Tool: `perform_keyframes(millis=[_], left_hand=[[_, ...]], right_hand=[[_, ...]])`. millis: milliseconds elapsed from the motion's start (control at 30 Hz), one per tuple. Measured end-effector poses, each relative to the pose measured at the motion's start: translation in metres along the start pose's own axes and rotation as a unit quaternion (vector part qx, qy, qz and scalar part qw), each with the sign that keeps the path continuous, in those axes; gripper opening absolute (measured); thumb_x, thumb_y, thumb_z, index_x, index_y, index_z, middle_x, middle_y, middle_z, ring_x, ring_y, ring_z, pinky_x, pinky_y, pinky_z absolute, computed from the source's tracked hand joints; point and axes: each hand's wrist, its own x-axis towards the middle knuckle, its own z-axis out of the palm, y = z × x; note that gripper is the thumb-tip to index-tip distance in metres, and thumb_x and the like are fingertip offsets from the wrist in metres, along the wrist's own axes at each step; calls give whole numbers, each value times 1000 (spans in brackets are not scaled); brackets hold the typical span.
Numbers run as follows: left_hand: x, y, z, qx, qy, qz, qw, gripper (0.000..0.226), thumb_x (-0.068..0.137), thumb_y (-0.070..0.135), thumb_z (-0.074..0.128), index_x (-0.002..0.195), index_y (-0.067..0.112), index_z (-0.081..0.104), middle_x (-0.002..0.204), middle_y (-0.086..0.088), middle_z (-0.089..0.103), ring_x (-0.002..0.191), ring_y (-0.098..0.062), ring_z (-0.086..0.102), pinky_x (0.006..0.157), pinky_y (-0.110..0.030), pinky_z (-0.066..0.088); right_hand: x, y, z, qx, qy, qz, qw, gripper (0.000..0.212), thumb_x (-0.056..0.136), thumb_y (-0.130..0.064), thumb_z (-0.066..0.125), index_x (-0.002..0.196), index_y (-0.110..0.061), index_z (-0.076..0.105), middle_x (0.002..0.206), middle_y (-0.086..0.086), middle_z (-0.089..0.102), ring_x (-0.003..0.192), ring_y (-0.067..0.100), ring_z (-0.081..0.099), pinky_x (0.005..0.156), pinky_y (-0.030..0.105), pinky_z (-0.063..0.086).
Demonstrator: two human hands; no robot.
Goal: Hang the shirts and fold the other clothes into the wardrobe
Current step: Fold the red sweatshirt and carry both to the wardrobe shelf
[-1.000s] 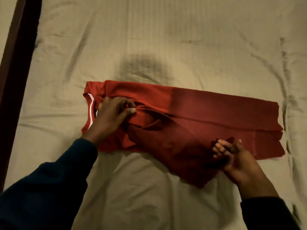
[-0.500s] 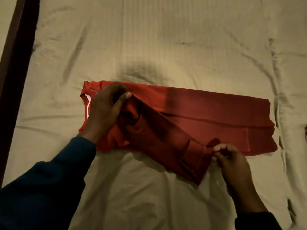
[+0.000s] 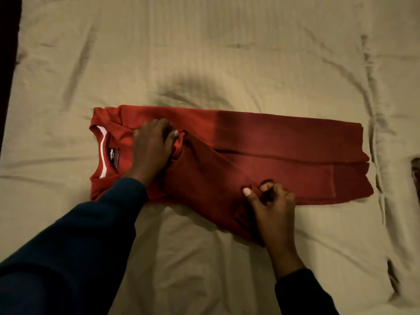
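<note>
Since a second ago, sleeve (image 3: 218, 178) drawn up onto shirt (image 3: 284, 142). Left hand (image 3: 154, 148) pressing its shoulder end, fingers curled on cloth; right hand (image 3: 270, 201) pinching cuff. Sleeve axis ten-to-four, shirt nine-to-three on bed (image 3: 204, 53).

We wore long dark navy sleeves; the left sleeve (image 3: 75, 242) reached the wrist, the right sleeve (image 3: 302, 294) ended lower, both hands bare.
</note>
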Motion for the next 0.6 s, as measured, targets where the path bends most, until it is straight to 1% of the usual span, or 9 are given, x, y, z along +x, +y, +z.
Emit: perform_keyframes(millis=[67, 100, 167, 233, 300, 367, 467, 533, 600], left_hand=[[-1, -1, 1, -3, -3, 0, 1000, 23, 94, 32, 56, 104, 12, 63, 103, -12, 64, 99, -36, 57, 83, -45, 35], [0, -2, 1, -4, -5, 2, 1000, 25, 93, 34, 54, 103, 13, 63, 102, -11, 64, 99, -35, 57, 83, -44, 35], [1, -2, -4, -16, -14, 10, 1000, 28, 91, 37, 53, 101, 13, 64, 100, -10, 66, 97, -34, 58, 83, -45, 37], [4, -6, -12, -49, -22, 21, 998, 28, 91, 39, 54, 101, 15, 65, 100, -8, 67, 96, -33, 61, 84, -47, 44], [7, -10, -24, -120, -24, 21, 992, 23, 96, 36, 57, 103, 16, 66, 102, -4, 68, 99, -28, 62, 87, -48, 49], [10, -15, -37, -192, -32, 15, 981, 18, 100, 33, 58, 107, 18, 66, 105, 0, 69, 102, -21, 64, 90, -45, 51], [20, -26, -53, -214, -51, 17, 975, 14, 100, 30, 59, 103, 19, 66, 98, 3, 68, 95, -13, 64, 87, -38, 51], [28, -33, -57, -223, -72, 9, 972, 16, 99, 34, 60, 96, 20, 67, 89, 5, 68, 86, -9, 62, 81, -36, 49], [35, -34, -55, -226, -100, -2, 969, 15, 98, 32, 62, 90, 20, 66, 83, 6, 68, 79, -5, 60, 74, -30, 48]], right_hand=[[-8, -5, 8, -104, 10, 9, 994, 70, 62, -59, 82, 112, -15, 58, 111, 14, 48, 101, 31, 49, 88, 41, 47], [-13, -5, 12, -149, 18, 7, 989, 75, 61, -59, 82, 115, -15, 56, 112, 16, 47, 104, 33, 47, 87, 45, 47], [-18, -6, 15, -163, 40, -23, 985, 60, 68, -39, 85, 112, -12, 55, 109, 18, 48, 102, 38, 48, 82, 46, 47], [-14, -6, 5, -88, 47, -38, 994, 36, 73, -6, 76, 104, -9, 59, 103, 18, 53, 97, 39, 54, 82, 40, 43], [-5, -6, -19, -13, 66, -20, 998, 32, 74, 8, 65, 98, -14, 62, 97, 11, 61, 92, 33, 59, 81, 31, 40], [7, -12, -52, 64, 93, -2, 994, 37, 79, 8, 59, 98, -24, 63, 96, 3, 67, 94, 27, 64, 88, 34, 48], [44, -13, -96, 129, 140, -16, 982, 45, 84, 7, 54, 102, -34, 61, 113, 2, 67, 107, 22, 64, 103, 44, 50], [80, -10, -112, 157, 159, 10, 975, 44, 84, 3, 53, 108, -33, 61, 117, 6, 68, 107, 23, 66, 99, 48, 53], [115, -9, -118, 192, 137, 62, 970, 44, 85, 5, 51, 120, -20, 59, 119, 11, 67, 94, 21, 68, 85, 37, 60]])
